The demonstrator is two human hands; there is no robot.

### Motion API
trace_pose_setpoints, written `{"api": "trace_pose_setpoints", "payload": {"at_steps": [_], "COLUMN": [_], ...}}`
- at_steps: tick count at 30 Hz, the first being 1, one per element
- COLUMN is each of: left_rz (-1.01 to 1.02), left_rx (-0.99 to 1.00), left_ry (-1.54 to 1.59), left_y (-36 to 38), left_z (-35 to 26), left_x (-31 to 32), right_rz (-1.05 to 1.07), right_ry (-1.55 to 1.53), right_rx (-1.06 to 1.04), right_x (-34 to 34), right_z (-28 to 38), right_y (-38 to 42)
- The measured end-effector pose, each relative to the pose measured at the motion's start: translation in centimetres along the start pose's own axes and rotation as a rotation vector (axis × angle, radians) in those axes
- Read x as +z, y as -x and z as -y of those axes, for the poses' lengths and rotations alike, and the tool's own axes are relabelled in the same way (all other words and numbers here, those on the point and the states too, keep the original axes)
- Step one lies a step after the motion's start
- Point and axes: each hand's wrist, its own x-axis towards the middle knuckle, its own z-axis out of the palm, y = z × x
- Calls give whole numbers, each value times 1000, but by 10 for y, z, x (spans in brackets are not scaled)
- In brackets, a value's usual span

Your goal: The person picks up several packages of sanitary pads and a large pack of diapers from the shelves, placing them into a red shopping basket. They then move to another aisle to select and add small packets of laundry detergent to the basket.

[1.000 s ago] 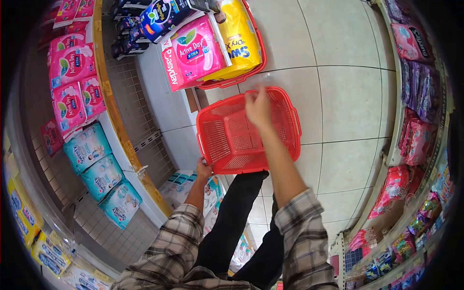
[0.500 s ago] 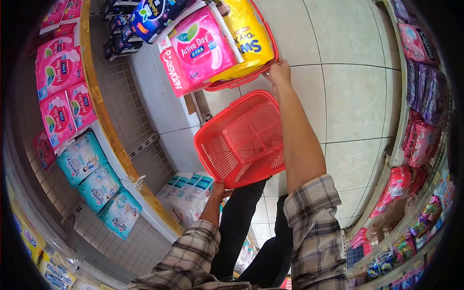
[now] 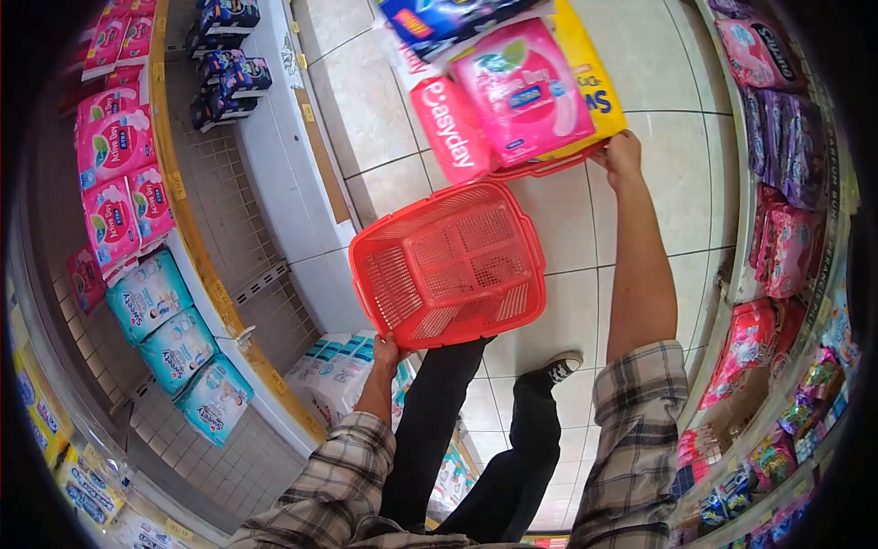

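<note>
My left hand (image 3: 387, 349) is closed on the near-left rim of a red perforated plastic basket (image 3: 448, 252), whose bare slotted bottom shows. Farther out, my right hand (image 3: 620, 160) grips the right corner of a second red basket (image 3: 554, 166). That basket is loaded with a pink Active Day pad pack (image 3: 523, 91), a yellow pack (image 3: 599, 91), a dark blue pack (image 3: 457, 20) and a pink-red Easyday pack (image 3: 450, 128). These packs hide most of its rim.
Shelves on the left hold pink pad packs (image 3: 117, 146), teal Sweety packs (image 3: 183, 339) and dark blue packs (image 3: 229, 78). White-teal packs (image 3: 334, 371) lie low beside my left leg. On the right, a shelf carries pink and purple packs (image 3: 786, 146). Tiled floor (image 3: 658, 220) lies between.
My right hand has moved the loaded basket to the right and slightly away. The other basket, held in my left hand, has shifted slightly left. My right shoe has come into view.
</note>
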Motion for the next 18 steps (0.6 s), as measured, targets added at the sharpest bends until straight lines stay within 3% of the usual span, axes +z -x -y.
{"api": "trace_pose_setpoints", "payload": {"at_steps": [2, 7, 13, 15, 18], "left_rz": [-129, -83, -40, -3, -180], "left_rx": [59, 274, 394, 534, 805], "left_ry": [-74, -246, -317, -419, -602], "left_y": [1, -22, -16, -28, -89], "left_z": [-3, -22, -121, -161, -221], "left_x": [1, -27, -7, 7, 32], "right_rz": [-94, -180, -255, -222, -217], "right_ry": [45, 23, -121, -219, -384], "right_rx": [10, -89, -155, -197, -207], "right_x": [-38, -147, -261, -297, -351], "right_z": [2, -17, -66, -89, -130], "right_y": [-8, -5, 24, 38, 57]}}
